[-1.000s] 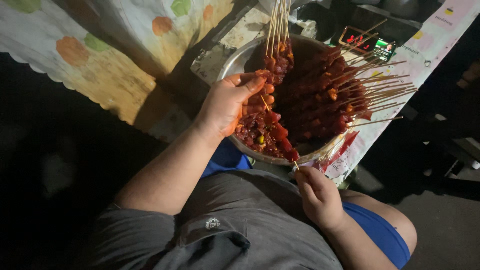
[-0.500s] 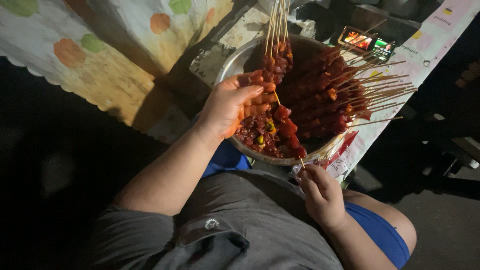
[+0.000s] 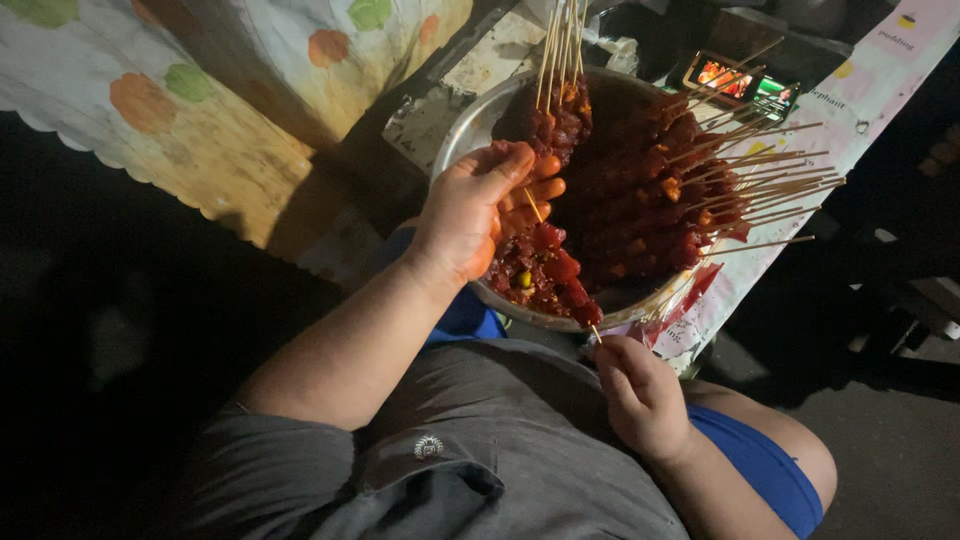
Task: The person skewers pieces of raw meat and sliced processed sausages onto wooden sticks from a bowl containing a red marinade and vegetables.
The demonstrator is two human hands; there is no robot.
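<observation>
Skewers [image 3: 680, 190] in bowl [image 3: 470, 130], phone [image 3: 740, 82] behind, tablecloth [image 3: 200, 110] left

You see dim light, a dark floor [image 3: 120, 330] at 9 o'clock, a pale cloth with coloured spots [image 3: 200, 120] at 11 o'clock, grey ground [image 3: 890, 450] at 4 o'clock.

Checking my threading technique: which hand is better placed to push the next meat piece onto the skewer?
Probably the left hand: it already grips the meat pieces, while the right hand only pinches the skewer end.

Small lit rectangular phone screen [image 3: 742, 82] beyond the bowl rim, showing red, orange and green patches
</observation>
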